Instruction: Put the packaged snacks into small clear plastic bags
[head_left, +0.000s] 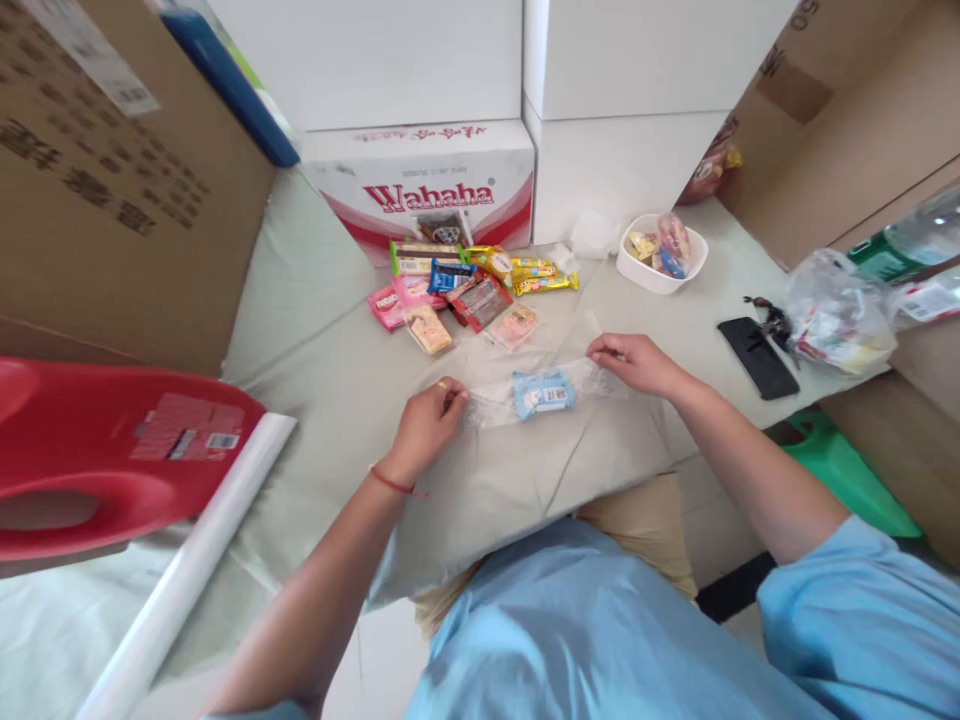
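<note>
A sheet of clear plastic film (493,402) stretches between my two hands near the table's front edge. My left hand (431,420) pinches its left end between thumb and finger. At the right end, my right hand (628,360) pinches the film the same way. Between the hands a small light-blue snack packet (542,392) lies on or in the film; which one I cannot tell. Just beyond sit a pale pink packet (514,326), a beige packet (428,329), a dark red packet (480,300) and a blue packet (450,276).
Yellow snack sticks (546,283) lie before a Wahaha carton (424,190). A white bowl (651,277) of snacks stands farther right, beyond a black phone (757,357) and a plastic bag (840,315). A red jug (112,450) and a white roll (187,560) are at left.
</note>
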